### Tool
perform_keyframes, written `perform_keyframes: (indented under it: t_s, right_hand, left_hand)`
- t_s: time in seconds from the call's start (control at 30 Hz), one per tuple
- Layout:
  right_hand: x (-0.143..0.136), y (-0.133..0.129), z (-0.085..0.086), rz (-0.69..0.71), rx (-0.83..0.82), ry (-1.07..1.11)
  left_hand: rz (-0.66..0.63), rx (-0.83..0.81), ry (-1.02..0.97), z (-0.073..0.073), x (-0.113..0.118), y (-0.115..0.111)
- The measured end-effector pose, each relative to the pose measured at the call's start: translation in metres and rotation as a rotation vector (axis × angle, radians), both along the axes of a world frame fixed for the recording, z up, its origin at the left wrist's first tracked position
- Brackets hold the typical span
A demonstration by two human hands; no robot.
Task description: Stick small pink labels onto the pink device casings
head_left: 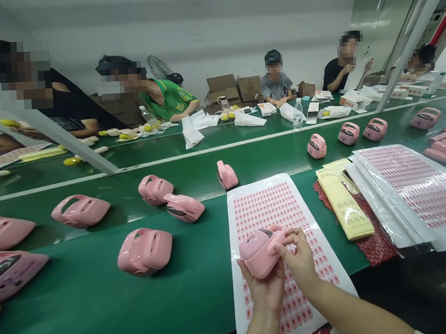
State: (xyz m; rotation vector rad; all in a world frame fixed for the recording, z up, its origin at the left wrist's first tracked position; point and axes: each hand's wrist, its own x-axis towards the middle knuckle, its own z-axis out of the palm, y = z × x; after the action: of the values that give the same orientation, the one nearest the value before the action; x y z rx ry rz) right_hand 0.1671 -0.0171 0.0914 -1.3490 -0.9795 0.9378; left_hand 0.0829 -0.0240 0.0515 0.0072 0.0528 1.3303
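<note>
My left hand [264, 284] cups a glossy pink plastic device [260, 262] from below, fingers closed around its base. The device has a loop handle, a small dark window and a printed lilac face. My right hand [298, 253] is at its handle side, thumb and fingers pinched together against it. Whether a small piece sits between those fingertips is hidden. Beneath both hands lies a white sheet of small pink oval stickers [267, 199], in rows.
More pink devices stand to the left [145, 251] and along the green conveyor belt [193, 176]. Yellow sticker strips [344, 203] rest on red bubble wrap [376, 246], beside plastic-covered sticker sheets [407, 187]. Several people sit across the belt, near a water bottle [297, 115]. A slanted post [67, 130] rises at left.
</note>
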Motion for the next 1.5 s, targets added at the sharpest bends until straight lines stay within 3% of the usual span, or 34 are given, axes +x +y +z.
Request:
perform_keyframes:
  t_s: [0.27,0.5,0.57,0.7,0.77,0.87,0.97,1.07,1.17,1.3,1.43,1.5]
  right_hand:
    - [0.008,0.001,-0.007,0.061,0.23,-0.274]
    - [0.02,0.003,-0.024,0.163,0.091,-0.201]
    - [0.034,-0.008,-0.032,0.202,0.101,-0.271]
    - [0.069,-0.052,-0.054,0.52,0.234,-0.649]
    - [0.082,-0.074,-0.066,0.607,0.315,-0.845]
    - [0.089,-0.094,-0.083,0.552,0.426,-1.026]
    - [0.086,-0.097,-0.096,0.437,0.511,-1.065]
    - [0.084,-0.097,-0.103,0.422,0.496,-1.088]
    - [0.082,-0.096,-0.104,0.463,0.39,-1.086]
    - [0.077,-0.098,-0.095,0.475,0.232,-0.913]
    - [0.076,-0.092,-0.07,0.502,0.071,-0.656]
    - [0.08,-0.079,-0.048,0.503,-0.054,-0.495]
  left_hand:
    - [-0.034,0.058,0.041,-0.002,-0.001,-0.001]
    - [-0.021,0.023,0.078,0.005,0.0,-0.007]
    - [-0.003,0.013,0.117,0.006,-0.005,-0.008]
    - [0.042,-0.003,0.173,0.003,-0.021,-0.006]
    - [0.072,-0.007,0.222,0.002,-0.027,-0.004]
    - [0.11,-0.019,0.299,0.002,-0.03,-0.003]
    - [0.084,0.007,0.301,0.003,-0.028,-0.003]
    - [0.051,0.057,0.263,0.003,-0.025,-0.004]
    - [0.042,0.06,0.246,0.002,-0.023,-0.004]
    - [0.058,0.039,0.252,-0.002,-0.024,-0.004]
    - [0.095,-0.011,0.275,-0.012,-0.029,-0.005]
    - [0.133,-0.011,0.412,-0.014,-0.032,-0.006]
